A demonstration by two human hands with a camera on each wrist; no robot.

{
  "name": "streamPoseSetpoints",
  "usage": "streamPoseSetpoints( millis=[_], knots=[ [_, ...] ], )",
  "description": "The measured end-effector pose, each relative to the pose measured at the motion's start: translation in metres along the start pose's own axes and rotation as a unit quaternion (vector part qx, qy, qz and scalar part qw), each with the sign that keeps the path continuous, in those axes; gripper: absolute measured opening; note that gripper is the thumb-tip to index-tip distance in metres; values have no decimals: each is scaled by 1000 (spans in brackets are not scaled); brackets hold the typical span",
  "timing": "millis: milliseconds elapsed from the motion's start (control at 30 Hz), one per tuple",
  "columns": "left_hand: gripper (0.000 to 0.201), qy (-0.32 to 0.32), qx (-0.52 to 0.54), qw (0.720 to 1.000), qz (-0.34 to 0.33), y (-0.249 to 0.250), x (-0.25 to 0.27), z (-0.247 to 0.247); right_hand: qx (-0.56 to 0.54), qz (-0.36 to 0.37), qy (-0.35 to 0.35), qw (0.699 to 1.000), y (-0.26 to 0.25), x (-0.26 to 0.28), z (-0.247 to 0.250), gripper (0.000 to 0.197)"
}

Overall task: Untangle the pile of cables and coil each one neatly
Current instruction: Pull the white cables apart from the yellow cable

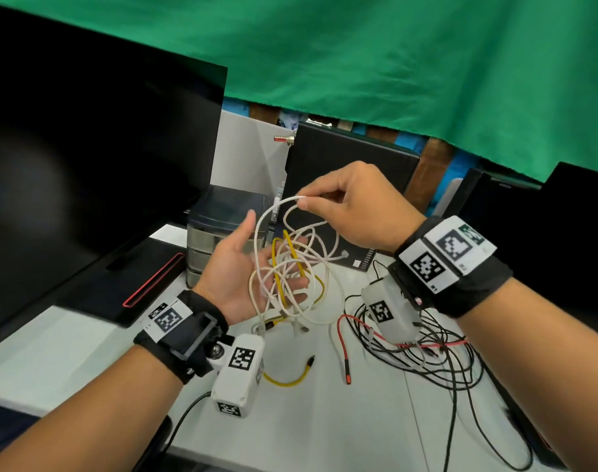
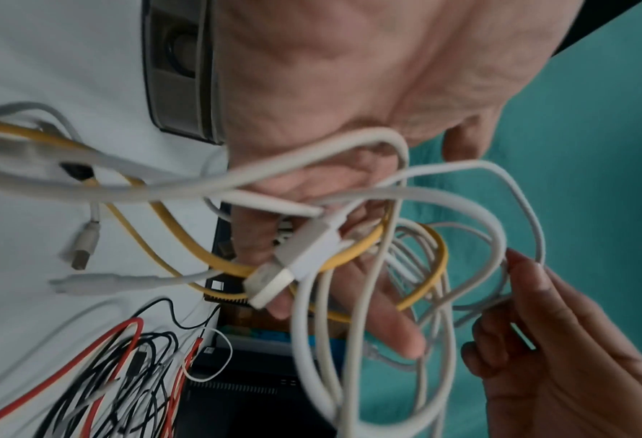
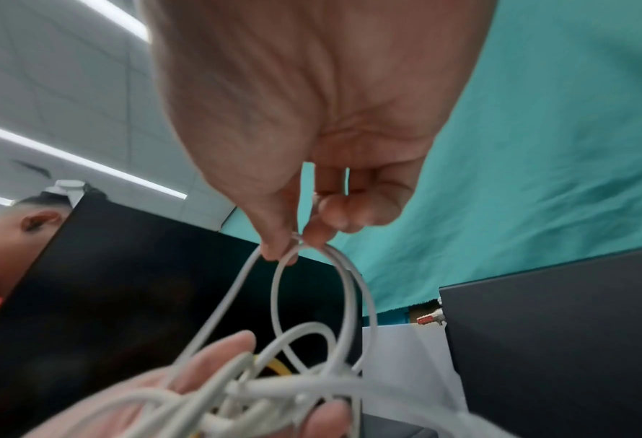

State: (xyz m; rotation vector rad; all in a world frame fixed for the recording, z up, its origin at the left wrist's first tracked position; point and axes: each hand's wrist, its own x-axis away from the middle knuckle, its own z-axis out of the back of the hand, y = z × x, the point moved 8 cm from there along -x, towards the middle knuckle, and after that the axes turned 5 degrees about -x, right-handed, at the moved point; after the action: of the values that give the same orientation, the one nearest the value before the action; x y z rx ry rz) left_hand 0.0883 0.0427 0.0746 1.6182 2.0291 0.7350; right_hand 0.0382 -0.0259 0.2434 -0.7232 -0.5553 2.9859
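- Head view: your left hand (image 1: 243, 267) lies palm up with fingers spread, cradling the bundle of white cables (image 1: 301, 267) with a yellow cable (image 1: 284, 264) threaded through it, held above the white desk (image 1: 324, 420). Your right hand (image 1: 355, 206) pinches one white loop at the top. Pull hard and, I judge, the loop cinches around the yellow cable — a knot tightens. The monitor (image 1: 86, 165) stands close on the left and a black case (image 1: 352, 172) close behind; the open room is toward the desk's near edge.
- Left wrist view: a white USB plug (image 2: 297, 260) hangs across your open fingers (image 2: 383, 311); it could snag on the yellow cable as loops slide. The tangle of black and red cables (image 2: 117, 370) lies on the desk below — drooping tails may catch in it.
- Right wrist view: thumb and forefinger (image 3: 278, 237) clamp the white loop at its crown; the thin pinch could slip, dropping the loop back into the bundle.
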Motion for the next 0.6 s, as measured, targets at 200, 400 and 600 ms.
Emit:
streamPoseSetpoints(
  millis=[200, 400, 600],
  knots=[
    [51, 58, -99, 993, -2, -4, -6, 8, 22, 54, 7, 998, -5, 3, 1, 14],
    [15, 198, -163, 965, -49, 12, -8, 41, -64, 34, 144, 987, 18, 4, 49, 14],
    [26, 228, -138, 961, -68, 20, 0, 66, -153, -72, 329, 929, 72, 14, 124, 22]
  ],
)
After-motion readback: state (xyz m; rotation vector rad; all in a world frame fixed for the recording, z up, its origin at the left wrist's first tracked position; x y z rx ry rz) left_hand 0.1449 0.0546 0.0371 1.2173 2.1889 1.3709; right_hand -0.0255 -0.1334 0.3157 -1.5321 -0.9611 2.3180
